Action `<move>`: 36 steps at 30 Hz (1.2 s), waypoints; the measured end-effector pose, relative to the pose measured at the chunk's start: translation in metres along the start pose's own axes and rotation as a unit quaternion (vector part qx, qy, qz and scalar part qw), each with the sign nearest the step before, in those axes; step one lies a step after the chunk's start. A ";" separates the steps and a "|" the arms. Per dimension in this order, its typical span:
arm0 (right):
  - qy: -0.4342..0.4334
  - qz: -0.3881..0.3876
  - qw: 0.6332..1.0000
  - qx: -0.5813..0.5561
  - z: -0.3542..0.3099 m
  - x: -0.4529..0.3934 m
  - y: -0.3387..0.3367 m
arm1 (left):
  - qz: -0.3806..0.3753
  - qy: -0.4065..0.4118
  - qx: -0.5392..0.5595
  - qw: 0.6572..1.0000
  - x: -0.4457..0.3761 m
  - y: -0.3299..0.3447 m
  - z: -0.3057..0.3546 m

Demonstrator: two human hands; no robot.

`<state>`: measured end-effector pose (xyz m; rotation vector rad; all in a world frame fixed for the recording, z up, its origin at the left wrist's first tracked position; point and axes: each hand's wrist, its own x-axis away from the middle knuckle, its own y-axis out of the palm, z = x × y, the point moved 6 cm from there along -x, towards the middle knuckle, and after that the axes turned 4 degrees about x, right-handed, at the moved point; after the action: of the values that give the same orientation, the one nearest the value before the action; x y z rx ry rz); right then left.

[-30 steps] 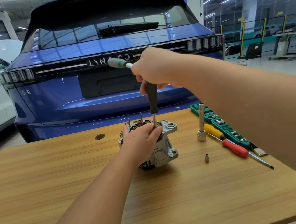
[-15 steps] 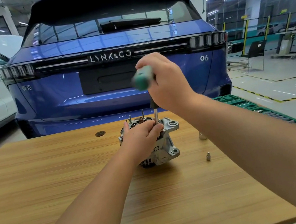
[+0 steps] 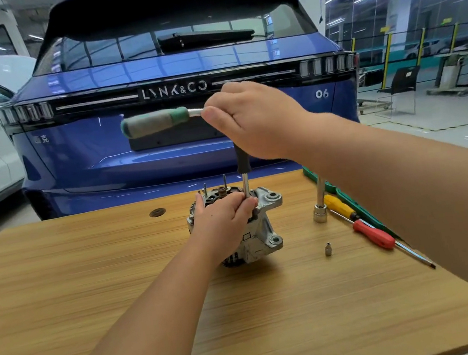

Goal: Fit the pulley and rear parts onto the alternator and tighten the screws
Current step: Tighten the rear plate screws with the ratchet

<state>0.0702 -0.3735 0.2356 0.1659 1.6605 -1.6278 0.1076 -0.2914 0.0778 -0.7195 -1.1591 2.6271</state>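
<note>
Since half a second ago the ratchet handle (image 3: pixel 156 122) swung left, right hand (image 3: pixel 254 122) gripping it, left hand (image 3: pixel 224 221) clasping the alternator (image 3: pixel 261 234) (rear studs bare, so tightening seems unfinished).

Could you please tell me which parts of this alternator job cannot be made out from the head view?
- Socket and screw: the left hand covers where the ratchet shaft meets the alternator.
- Ratchet head: hidden inside the right hand.
- Pulley: underneath, against the table.
- Green tool tray: mostly behind the right forearm.
</note>
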 end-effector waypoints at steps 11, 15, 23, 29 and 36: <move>0.395 -0.045 0.646 -0.652 0.014 0.007 0.025 | 0.007 0.008 -0.023 1.000 0.003 0.001 -0.001; 0.372 0.089 0.448 -0.808 0.016 0.016 0.048 | 0.016 0.003 -0.021 1.000 0.004 0.000 -0.001; 0.076 0.226 0.944 -0.228 0.006 0.017 0.013 | 0.014 0.005 0.008 1.000 0.005 -0.001 -0.001; 0.036 0.132 0.981 -0.136 0.001 0.012 0.014 | 0.012 -0.001 0.013 1.000 0.009 -0.002 0.005; -0.009 0.039 0.993 -0.112 0.001 0.008 0.011 | 0.015 -0.004 0.014 1.000 0.010 -0.001 0.005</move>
<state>0.0713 -0.3757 0.2221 0.1012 1.7859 -1.3713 0.0970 -0.2902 0.0781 -0.7281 -1.1202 2.6684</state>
